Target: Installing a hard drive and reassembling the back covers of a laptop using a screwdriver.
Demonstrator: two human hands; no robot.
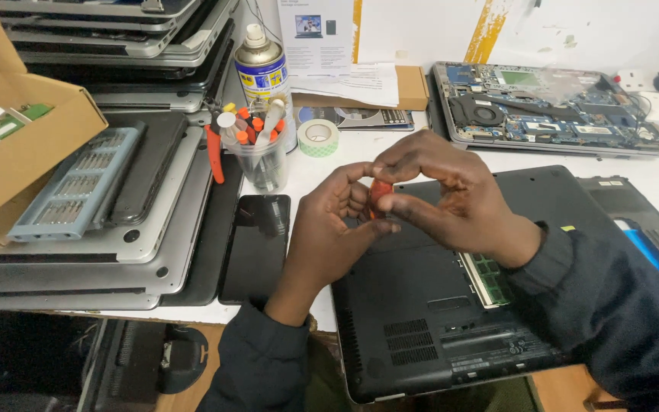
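Nearest us, an upturned black laptop (429, 320) lies on the white tabletop (322, 172), its base facing up, with a bay open at the right where green memory modules (487, 278) show. Just above it our two hands meet: the left hand (328, 229) and the right hand (451, 194) both have their fingertips closed around a small orange-red object (379, 197), pinching it between them over the laptop's rear edge; it is mostly hidden by the fingers, so we cannot tell what it is, though it may be a screwdriver handle. Dark sleeves cover both arms. Just left of the left hand a black phone (256, 244) lies flat, screen up. Beyond the phone stands a clear cup (262, 162) full of orange-tipped tools, with red-handled pliers (213, 149) beside it and a roll of pale tape (319, 137) to its right. Left of these, a stack of closed laptops (116, 252) carries a blue-grey bit case (78, 183), and a cardboard box (17, 130) sits at the far left. Farther back, a spray can (262, 70) stands by the wall, and at the far right an opened laptop (551, 107) shows its circuit board and fan.
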